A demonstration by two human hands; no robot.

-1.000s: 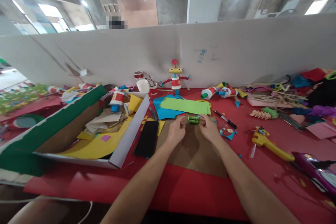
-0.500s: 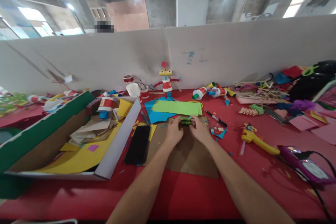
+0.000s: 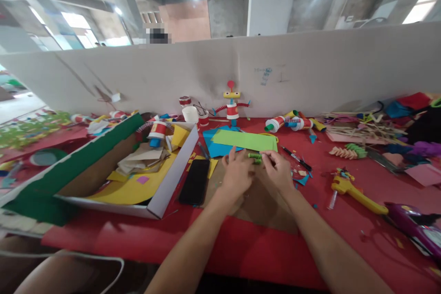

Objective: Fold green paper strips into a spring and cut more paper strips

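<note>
A green accordion-folded paper strip (image 3: 255,155) stretches between my two hands, with a second folded green length just below it, above a piece of brown cardboard (image 3: 265,209). My right hand (image 3: 278,172) pinches the right end between thumb and fingertips. At the left end, my left hand (image 3: 237,172) has its index finger and thumb closed on the strip, the thumb partly hidden; its other fingers are raised and spread. Flat light-green paper (image 3: 244,139) lies just beyond my hands, over blue paper (image 3: 215,144).
Left of the cardboard are a black phone (image 3: 195,182) and an open box (image 3: 177,174) holding paper scraps. A paper-cup robot figure (image 3: 232,110) stands by the white partition (image 3: 193,66). Rightward lie a pen (image 3: 296,159), a yellow glue gun (image 3: 360,197) and a purple device (image 3: 413,225).
The view has swung left, so the table's things sit further right in it. My left hand has turned, its outer fingers lifting and spreading. More of the green folded strip shows between my hands.
</note>
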